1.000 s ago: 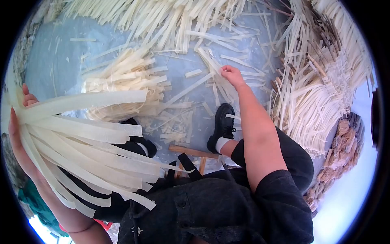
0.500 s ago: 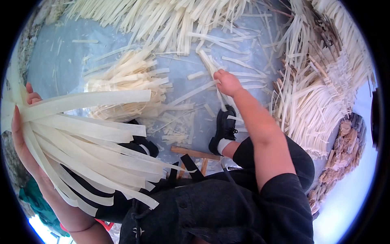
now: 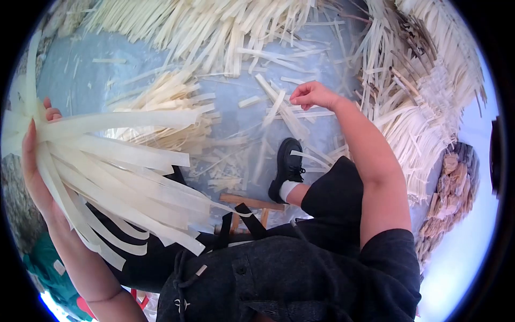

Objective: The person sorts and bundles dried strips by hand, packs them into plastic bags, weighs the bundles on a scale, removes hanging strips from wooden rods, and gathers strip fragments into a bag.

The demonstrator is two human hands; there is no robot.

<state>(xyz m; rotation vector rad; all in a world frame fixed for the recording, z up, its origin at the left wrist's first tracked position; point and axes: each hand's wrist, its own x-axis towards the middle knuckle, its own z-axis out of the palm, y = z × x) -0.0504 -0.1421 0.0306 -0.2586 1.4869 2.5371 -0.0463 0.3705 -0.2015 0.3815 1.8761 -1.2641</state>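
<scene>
Grips a fan of broad pale strips (image 3: pixel 129 172) in the left hand (image 3: pixel 33 161), well to the left of the black shoe (image 3: pixel 288 169). Closes the fingers around the gathered part and spreads the loose ends toward the shoe, some drooping lower than it in front of the dark clothing. Holds the right hand (image 3: pixel 319 96) above the shoe in the view and slightly to its right, with thumb and forefinger drawn together in a closed grip. Cannot tell whether anything thin sits in that pinch. Has loose strips (image 3: pixel 289 115) just beside the right fingertips, above the shoe, one blurred.

Shows a thick bundle (image 3: pixel 171 121) up and to the left of the shoe, partly hidden behind the fan, on a bluish sheet (image 3: pixel 64 96). Shows a long row of strips (image 3: pixel 214 27) far above the shoe, and a dense layered mass (image 3: pixel 424 118) to its right, with brown sticks (image 3: pixel 405 83) poking through. Has a wooden bar (image 3: pixel 249 202) near the shoe, down and to its left, a rough brown stack (image 3: pixel 448 198) well to its right, and green material (image 3: pixel 59 273) far down to its left.
</scene>
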